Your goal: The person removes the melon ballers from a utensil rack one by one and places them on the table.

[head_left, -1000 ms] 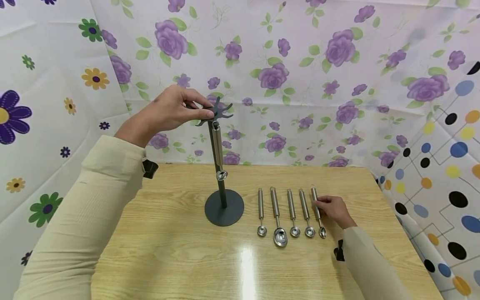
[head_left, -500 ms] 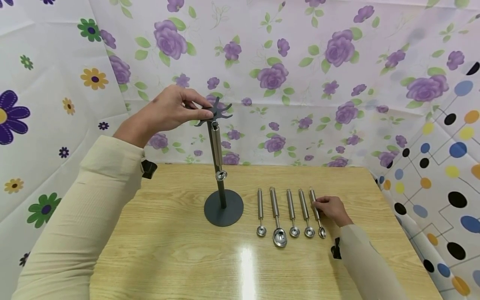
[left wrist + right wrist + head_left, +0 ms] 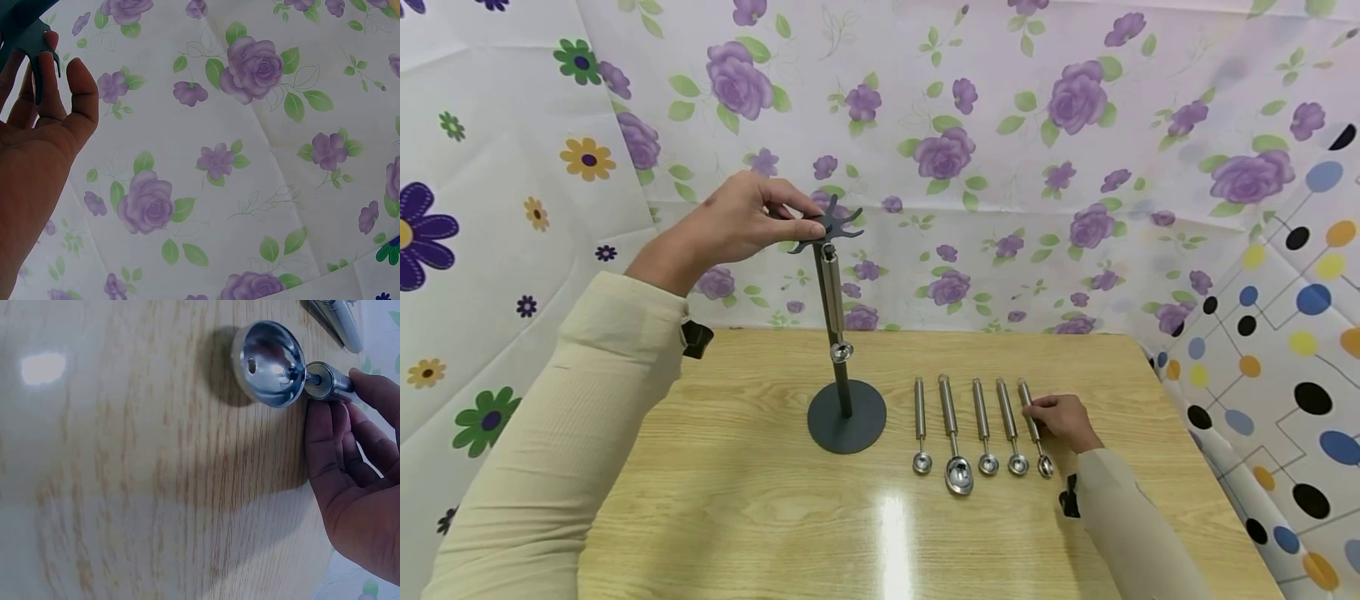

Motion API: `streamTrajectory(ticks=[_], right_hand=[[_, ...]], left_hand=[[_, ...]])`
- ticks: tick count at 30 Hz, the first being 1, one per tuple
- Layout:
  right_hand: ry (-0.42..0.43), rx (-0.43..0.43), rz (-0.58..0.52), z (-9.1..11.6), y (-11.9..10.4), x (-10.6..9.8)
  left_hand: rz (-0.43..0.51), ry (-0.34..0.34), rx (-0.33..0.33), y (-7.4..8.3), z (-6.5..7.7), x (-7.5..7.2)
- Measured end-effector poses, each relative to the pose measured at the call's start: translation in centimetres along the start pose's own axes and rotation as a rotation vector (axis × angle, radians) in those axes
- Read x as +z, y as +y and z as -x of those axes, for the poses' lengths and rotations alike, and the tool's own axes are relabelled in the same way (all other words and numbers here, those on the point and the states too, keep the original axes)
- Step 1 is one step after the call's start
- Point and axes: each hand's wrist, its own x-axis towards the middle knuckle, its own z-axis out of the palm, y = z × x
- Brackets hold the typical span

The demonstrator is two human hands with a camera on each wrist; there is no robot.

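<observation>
In the head view my left hand (image 3: 741, 217) pinches the hooked top of a dark metal stand (image 3: 847, 433), thumb and fingers at its centre. One steel melon baller (image 3: 832, 292) hangs from a front hook, cup down. At the right end of a row on the table, my right hand (image 3: 1063, 419) pinches the handle of another melon baller (image 3: 1026, 393). Its round cup (image 3: 272, 362), with a small hole, shows close over the wood in the right wrist view. The left wrist view has dark hooks (image 3: 37, 47) between the left hand's fingers.
Left of the held piece lie two small melon ballers (image 3: 982, 417) (image 3: 1008, 417), a larger oval scoop (image 3: 958, 477) and a further small baller (image 3: 920, 417), handles pointing away. The wooden table (image 3: 737, 517) ends at a floral cloth backdrop (image 3: 1000, 275); patterned cloths flank both sides.
The right hand has drawn the melon baller's handle end very slightly nearer the person. The left hand keeps its grip on the stand; the hanging melon baller stays on its hook.
</observation>
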Motion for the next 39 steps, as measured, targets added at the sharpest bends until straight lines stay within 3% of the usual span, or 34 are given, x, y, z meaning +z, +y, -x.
streamTrajectory(ticks=[16, 24, 32, 39], right_hand=[[0.021, 0.024, 0.005, -0.2, -0.2, 0.3], [-0.013, 0.013, -0.009, 0.1, -0.4, -0.2], [-0.028, -0.008, -0.082, 1.5, -0.8, -1.6], [-0.067, -0.073, -0.135, 3.1, -2.9, -3.3]], left_hand=[[0.014, -0.001, -0.007, 0.1, -0.1, 0.0], [0.0, -0.013, -0.017, -0.1, -0.1, -0.1], [-0.027, -0.044, -0.024, 0.1, -0.5, -0.5], [-0.058, -0.056, -0.037, 0.5, -0.7, -0.7]])
